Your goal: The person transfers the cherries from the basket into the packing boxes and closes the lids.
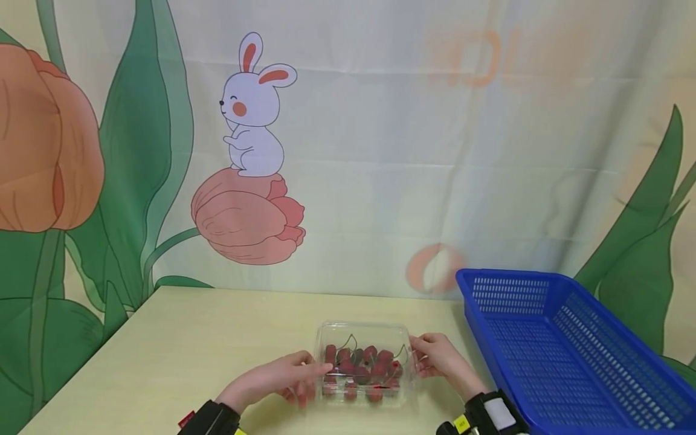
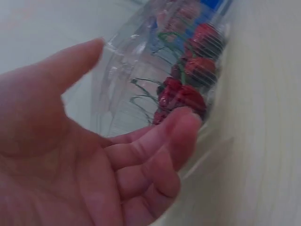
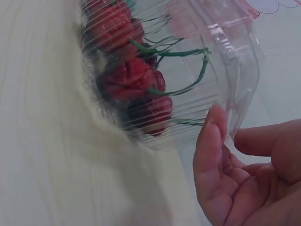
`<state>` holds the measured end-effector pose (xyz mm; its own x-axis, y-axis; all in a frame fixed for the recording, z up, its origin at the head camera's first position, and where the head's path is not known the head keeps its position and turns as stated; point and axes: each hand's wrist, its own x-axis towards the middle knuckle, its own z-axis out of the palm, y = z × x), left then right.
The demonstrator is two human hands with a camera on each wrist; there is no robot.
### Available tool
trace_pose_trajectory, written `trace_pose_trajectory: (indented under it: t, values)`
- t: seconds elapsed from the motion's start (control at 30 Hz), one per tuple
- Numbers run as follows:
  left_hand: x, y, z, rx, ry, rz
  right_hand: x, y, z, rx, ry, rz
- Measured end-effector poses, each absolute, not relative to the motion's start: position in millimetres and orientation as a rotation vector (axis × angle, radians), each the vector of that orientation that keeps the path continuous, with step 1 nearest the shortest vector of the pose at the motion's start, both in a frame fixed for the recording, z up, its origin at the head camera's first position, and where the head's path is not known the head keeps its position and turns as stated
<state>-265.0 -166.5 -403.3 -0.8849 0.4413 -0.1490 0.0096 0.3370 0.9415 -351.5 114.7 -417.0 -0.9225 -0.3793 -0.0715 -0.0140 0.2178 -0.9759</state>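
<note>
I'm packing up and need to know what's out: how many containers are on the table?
2. A clear box of red fruit sits at the near middle, between the left hand and right hand. A blue basket stands to its right. Nothing else shows.

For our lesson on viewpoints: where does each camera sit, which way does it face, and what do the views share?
Head: above, facing forward and down at the table; both hands and cuffs show.
Left wrist: beside the left hand, facing the clear box.
Right wrist: beside the right hand, facing the box's other side.
Shared: the box of cherries.
</note>
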Motion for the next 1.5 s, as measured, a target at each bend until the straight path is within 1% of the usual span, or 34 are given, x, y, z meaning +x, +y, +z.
trace_pose_trajectory:
  t: [0.13, 0.33, 0.5, 1.13, 1.5]
  values:
    - [-262, -172, -402, 0.476, 2.152, 1.551, -353, 115, -418, -0.352, 2.203, -1.761]
    - [-274, -180, -410, 0.588, 1.983, 1.593, -354, 115, -417, -0.340, 2.219, -1.747]
    - [-274, -180, -409, 0.622, 1.901, 1.613, -355, 115, -416, -0.340, 2.238, -1.736]
    - [-266, -169, -406, 0.455, 1.893, 1.767, -355, 114, -419, -0.311, 2.228, -1.700]
    - [-267, -168, -408, 0.429, 1.889, 1.779, -352, 112, -420, -0.295, 2.226, -1.718]
